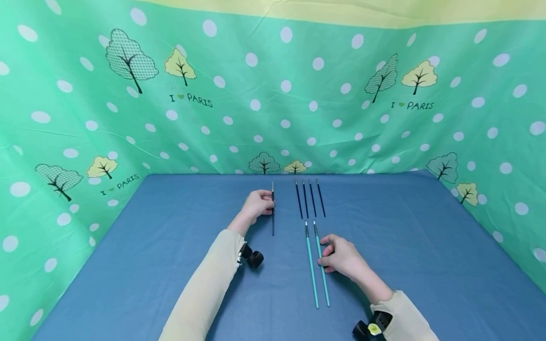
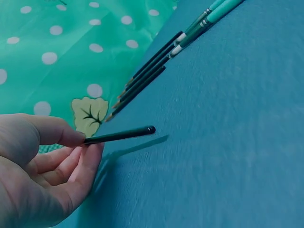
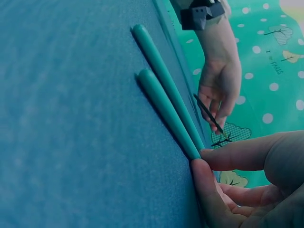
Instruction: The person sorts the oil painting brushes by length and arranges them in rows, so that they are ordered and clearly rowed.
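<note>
My left hand (image 1: 258,203) pinches a thin black paintbrush (image 1: 273,220) between thumb and fingers. Its bristles point away from me, and in the left wrist view the black paintbrush (image 2: 124,135) hangs just above the cloth, casting a shadow. Nearer to me, my right hand (image 1: 342,255) has thumb and fingertips on the right one of two teal paintbrushes (image 1: 325,284). That teal brush (image 3: 164,104) lies on the cloth in the right wrist view, pinched partway along its handle. The other teal paintbrush (image 1: 313,272) lies close beside it on the left.
Several black paintbrushes (image 1: 305,201) lie in a row beyond the teal ones, bristles pointing away. A blue cloth (image 1: 149,265) covers the table. Behind and at the sides hangs a green dotted curtain (image 1: 239,128). Each wrist carries a small black camera (image 1: 254,258).
</note>
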`<action>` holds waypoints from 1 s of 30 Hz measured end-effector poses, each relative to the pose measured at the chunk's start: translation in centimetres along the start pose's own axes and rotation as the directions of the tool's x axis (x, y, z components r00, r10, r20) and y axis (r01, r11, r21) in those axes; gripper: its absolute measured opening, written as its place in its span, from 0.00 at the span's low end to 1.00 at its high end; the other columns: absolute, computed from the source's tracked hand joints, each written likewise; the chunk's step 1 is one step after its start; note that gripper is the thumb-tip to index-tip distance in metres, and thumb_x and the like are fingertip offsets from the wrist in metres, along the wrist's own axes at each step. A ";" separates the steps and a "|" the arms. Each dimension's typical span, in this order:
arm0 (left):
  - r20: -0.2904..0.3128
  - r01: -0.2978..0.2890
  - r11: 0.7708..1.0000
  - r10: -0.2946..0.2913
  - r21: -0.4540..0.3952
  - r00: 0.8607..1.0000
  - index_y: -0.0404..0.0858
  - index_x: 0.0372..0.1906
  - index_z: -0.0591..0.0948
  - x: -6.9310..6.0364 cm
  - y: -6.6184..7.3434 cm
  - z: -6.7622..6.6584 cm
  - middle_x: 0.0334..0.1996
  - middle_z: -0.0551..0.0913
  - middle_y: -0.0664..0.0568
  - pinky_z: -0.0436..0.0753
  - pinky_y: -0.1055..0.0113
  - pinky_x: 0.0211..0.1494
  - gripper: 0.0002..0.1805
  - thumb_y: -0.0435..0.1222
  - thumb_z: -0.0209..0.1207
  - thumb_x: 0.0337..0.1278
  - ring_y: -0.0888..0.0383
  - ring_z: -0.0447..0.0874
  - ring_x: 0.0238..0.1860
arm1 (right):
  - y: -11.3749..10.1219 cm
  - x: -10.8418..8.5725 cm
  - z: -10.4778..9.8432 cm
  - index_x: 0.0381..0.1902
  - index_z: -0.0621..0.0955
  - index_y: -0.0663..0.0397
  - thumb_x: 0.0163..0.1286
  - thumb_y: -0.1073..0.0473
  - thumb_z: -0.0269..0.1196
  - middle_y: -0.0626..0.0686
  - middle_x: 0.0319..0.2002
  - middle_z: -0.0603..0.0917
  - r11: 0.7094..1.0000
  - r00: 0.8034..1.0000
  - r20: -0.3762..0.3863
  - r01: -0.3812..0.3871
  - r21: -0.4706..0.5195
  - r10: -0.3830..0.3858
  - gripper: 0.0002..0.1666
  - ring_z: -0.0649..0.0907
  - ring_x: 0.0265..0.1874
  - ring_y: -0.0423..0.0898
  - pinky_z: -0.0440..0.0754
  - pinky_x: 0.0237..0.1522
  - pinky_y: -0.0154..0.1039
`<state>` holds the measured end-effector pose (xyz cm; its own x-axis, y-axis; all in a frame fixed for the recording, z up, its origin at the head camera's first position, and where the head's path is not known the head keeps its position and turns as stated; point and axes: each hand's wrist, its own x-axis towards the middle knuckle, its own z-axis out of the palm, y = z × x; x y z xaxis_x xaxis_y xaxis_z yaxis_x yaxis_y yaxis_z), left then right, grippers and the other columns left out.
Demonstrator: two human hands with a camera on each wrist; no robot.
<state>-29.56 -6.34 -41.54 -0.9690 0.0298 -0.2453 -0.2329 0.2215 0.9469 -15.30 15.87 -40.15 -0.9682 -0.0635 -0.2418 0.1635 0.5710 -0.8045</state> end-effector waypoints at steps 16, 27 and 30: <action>-0.030 0.020 1.000 -0.020 -0.020 0.999 0.37 0.58 0.73 3.3 1.5 3.3 0.48 0.78 0.44 0.81 0.68 0.35 0.24 0.27 0.57 0.53 0.51 0.82 0.42 | 0.4 0.2 -0.2 0.49 0.74 0.62 0.51 0.72 0.65 0.55 0.27 0.74 1.000 1.000 -0.006 0.002 0.010 -0.002 0.25 0.77 0.18 0.44 0.79 0.22 0.37; -0.067 -0.035 0.998 0.039 0.047 0.997 0.33 0.57 0.73 4.0 2.2 4.7 0.46 0.79 0.42 0.81 0.69 0.33 0.23 0.27 0.58 0.53 0.51 0.82 0.40 | 0.3 0.3 -0.1 0.49 0.74 0.61 0.51 0.71 0.65 0.54 0.27 0.74 1.000 1.000 -0.002 0.002 0.007 -0.002 0.25 0.77 0.18 0.44 0.79 0.22 0.37; -0.067 -0.035 0.996 0.041 0.084 0.997 0.33 0.57 0.73 4.2 2.2 4.9 0.46 0.79 0.42 0.81 0.70 0.33 0.24 0.27 0.58 0.53 0.52 0.83 0.40 | 0.3 0.4 0.0 0.49 0.74 0.61 0.51 0.71 0.66 0.54 0.26 0.74 1.000 1.000 0.000 0.003 0.008 -0.003 0.25 0.77 0.18 0.44 0.79 0.22 0.37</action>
<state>-33.71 -0.91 -41.50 -0.9811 -0.0270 -0.1918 -0.1909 0.3011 0.9343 -15.62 16.01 -40.53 -0.9686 -0.0652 -0.2399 0.1625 0.5642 -0.8095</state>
